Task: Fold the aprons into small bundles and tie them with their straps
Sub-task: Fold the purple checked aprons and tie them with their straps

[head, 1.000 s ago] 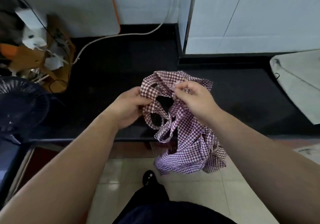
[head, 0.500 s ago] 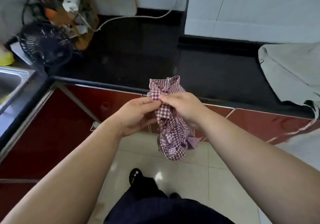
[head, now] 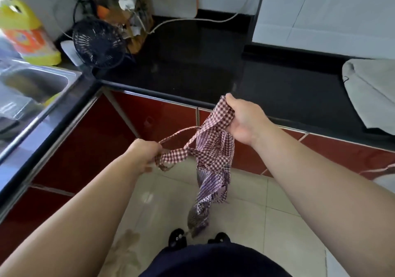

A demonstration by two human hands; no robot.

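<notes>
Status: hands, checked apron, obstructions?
Left hand grips checked strap; right hand grips top of red-and-white checked fabric apron. Apron hangs loose, unfolded, before black counter. No obstruction seen.

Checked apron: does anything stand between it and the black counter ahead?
Nothing visible does. The right hand and left hand hold the checked apron over the floor, short of the black counter; the fan sits off to its left, the grey cloth to its right.

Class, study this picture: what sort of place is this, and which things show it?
Probably a home kitchen: a steel sink set in a black countertop, with red cabinet doors below.
</notes>
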